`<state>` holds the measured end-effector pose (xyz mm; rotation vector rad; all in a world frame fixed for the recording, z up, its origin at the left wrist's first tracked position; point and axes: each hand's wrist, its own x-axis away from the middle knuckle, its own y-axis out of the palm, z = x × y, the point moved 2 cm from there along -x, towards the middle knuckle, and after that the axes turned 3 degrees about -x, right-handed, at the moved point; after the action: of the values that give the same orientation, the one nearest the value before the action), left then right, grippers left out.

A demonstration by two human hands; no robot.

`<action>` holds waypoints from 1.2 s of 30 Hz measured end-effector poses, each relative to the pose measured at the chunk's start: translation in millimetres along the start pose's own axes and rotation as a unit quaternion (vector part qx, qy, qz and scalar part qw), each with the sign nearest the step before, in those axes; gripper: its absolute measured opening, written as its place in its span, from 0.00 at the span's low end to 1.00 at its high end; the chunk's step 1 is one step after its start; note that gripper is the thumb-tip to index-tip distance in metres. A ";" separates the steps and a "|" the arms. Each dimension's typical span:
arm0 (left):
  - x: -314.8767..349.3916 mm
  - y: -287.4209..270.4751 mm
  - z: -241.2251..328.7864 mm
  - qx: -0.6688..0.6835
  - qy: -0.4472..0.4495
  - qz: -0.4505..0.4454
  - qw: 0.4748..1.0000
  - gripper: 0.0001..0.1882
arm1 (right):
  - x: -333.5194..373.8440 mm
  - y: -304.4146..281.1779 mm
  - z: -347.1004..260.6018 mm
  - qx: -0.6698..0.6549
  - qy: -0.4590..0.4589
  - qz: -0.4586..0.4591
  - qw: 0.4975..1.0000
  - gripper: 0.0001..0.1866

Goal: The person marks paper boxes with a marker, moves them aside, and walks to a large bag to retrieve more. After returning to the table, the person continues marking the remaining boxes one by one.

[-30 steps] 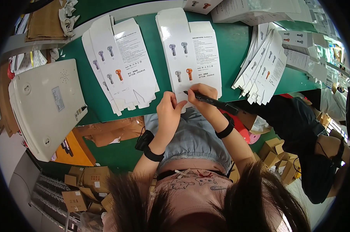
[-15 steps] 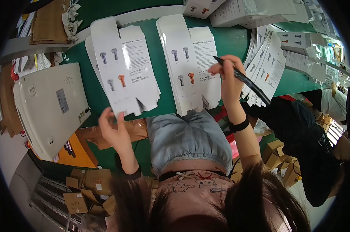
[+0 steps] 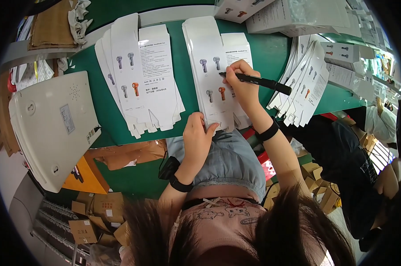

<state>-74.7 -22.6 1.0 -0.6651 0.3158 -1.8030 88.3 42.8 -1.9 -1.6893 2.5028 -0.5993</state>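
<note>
A stack of white flat cartons (image 3: 213, 111) printed with small handheld fans lies in the middle of the green table. My right hand (image 3: 242, 84) grips a black marker pen (image 3: 264, 83), its tip at the printed fans of the top carton. At the stack's lower left corner, my left hand (image 3: 197, 138) is closed on the near edge, thumb on top and fingers curled. To the left lies another stack of flat cartons (image 3: 158, 104), slightly fanned out, with neither hand on it.
Further right spreads a fanned pile of flat cartons (image 3: 304, 84). White boxes (image 3: 284, 17) stand at the back. A beige machine (image 3: 54, 128) sits at the left edge. Brown cardboard boxes (image 3: 107, 206) are on the floor, and a person in dark clothes (image 3: 338, 150) is at right.
My left hand has moved right, from the left stack to the middle stack's near edge. My right hand has brought the marker pen down and left onto the top carton.
</note>
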 end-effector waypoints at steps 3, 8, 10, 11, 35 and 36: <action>-2.0 0.3 -0.5 0.018 0.009 0.006 1.000 0.19 | -1.6 0.8 1.0 0.012 -0.002 0.002 1.000 0.03; -2.3 0.2 0.2 0.011 0.011 0.006 1.000 0.19 | -2.2 0.9 -7.1 0.064 -0.021 -0.009 0.998 0.03; -2.3 1.2 0.0 0.006 0.014 0.006 1.000 0.19 | -1.0 -1.1 -8.9 0.082 -0.027 -0.012 0.996 0.03; -2.4 1.0 -0.3 0.005 0.015 0.007 1.000 0.19 | -0.6 -1.6 -8.5 0.034 -0.006 -0.006 0.999 0.03; -3.6 -0.2 -0.4 -0.009 0.021 0.018 1.000 0.18 | 78.5 -7.0 9.9 -0.111 0.026 -0.051 0.992 0.04; -3.0 0.3 -2.0 0.001 0.012 0.019 1.000 0.17 | 80.3 -8.0 13.7 -0.199 0.074 -0.025 0.977 0.05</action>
<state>-75.0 -20.1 -1.6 -0.6329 0.3395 -1.7767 67.2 -36.3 1.3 -1.9000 2.8452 -0.2408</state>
